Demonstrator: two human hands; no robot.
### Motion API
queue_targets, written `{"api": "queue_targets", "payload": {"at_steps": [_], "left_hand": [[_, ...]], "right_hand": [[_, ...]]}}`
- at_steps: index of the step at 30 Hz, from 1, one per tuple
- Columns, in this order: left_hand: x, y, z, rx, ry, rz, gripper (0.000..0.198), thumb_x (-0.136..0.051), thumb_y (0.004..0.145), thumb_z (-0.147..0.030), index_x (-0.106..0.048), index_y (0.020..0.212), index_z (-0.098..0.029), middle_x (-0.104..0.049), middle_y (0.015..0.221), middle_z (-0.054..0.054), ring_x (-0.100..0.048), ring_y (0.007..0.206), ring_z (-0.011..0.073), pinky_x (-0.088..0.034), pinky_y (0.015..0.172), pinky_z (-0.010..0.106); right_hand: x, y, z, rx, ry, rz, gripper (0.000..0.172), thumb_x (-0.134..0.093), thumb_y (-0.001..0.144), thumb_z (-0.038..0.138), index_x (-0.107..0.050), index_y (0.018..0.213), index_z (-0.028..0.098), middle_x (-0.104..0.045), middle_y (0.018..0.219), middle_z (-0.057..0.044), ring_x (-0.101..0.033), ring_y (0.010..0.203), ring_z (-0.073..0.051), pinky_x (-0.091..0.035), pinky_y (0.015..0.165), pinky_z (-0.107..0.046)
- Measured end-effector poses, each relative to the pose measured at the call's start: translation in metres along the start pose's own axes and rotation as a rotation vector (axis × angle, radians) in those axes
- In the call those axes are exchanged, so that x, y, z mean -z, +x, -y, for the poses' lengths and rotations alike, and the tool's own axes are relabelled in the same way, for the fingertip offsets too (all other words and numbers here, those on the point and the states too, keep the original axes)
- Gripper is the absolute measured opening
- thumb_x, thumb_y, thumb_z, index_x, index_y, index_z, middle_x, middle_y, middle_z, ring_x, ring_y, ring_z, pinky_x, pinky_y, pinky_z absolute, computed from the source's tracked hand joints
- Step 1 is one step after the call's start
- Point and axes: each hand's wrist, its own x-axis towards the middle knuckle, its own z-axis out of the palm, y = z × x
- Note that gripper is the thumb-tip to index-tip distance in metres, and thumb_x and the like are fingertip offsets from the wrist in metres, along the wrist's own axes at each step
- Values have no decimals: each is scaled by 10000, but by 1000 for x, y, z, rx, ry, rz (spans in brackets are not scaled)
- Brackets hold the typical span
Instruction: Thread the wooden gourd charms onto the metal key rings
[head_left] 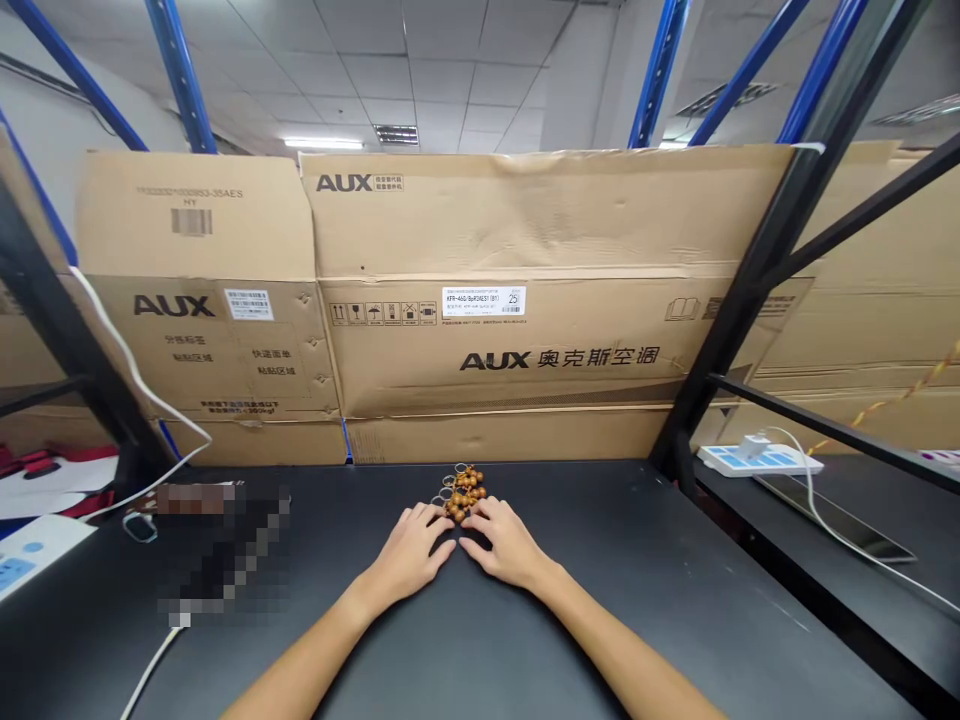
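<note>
On the smooth black tabletop [480,650], the left hand [412,548] and right hand [504,540], fingers loosely spread and apparently empty, flank the near edge of a cluster of glossy brown round-beaded keyrings [469,492]. They seem to be steadying it; separating one would call for a light pinch. Stiff printed brown cardboard [525,230] stands behind.

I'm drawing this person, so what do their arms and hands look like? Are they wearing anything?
The left arm and right arm have no sleeves on the part you can see, and both get narrower toward the wrist. The left hand and right hand have no gloves. I can't spot a watch, bracelet or ring either.
</note>
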Motion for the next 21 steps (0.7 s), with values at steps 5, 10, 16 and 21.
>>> {"api": "queue_targets", "payload": {"at_steps": [5,10,16,21], "left_hand": [[0,-1,16,83,27,21,369,-518,877,-447,-599,1156,-219,-582,1233,86,-521,1142,254,-401,981,408],[-2,0,36,304,111,88,711,-437,826,-663,-510,1309,-147,-442,1420,146,-374,1322,321,-274,1098,465],[-8,0,41,333,138,167,811,-331,836,-712,-409,1398,-131,-323,1493,127,-246,1396,285,-171,1148,438],[-10,0,42,316,133,129,760,-360,848,-683,-431,1381,-146,-338,1485,134,-263,1389,287,-178,1137,448]], "right_hand": [[3,-1,-22,-199,-86,2,212,-538,882,365,-654,950,201,-636,989,-73,-565,927,-215,-417,809,-337],[2,-7,-46,-394,-139,80,554,-474,866,557,-569,1236,156,-505,1343,-129,-424,1259,-276,-313,1039,-392],[0,-5,-44,-440,-103,272,788,-295,867,691,-339,1436,149,-243,1522,-87,-164,1413,-249,-108,1143,-397],[1,-5,-43,-425,-99,253,775,-298,876,680,-337,1436,145,-244,1519,-97,-169,1412,-253,-122,1140,-421]]}}
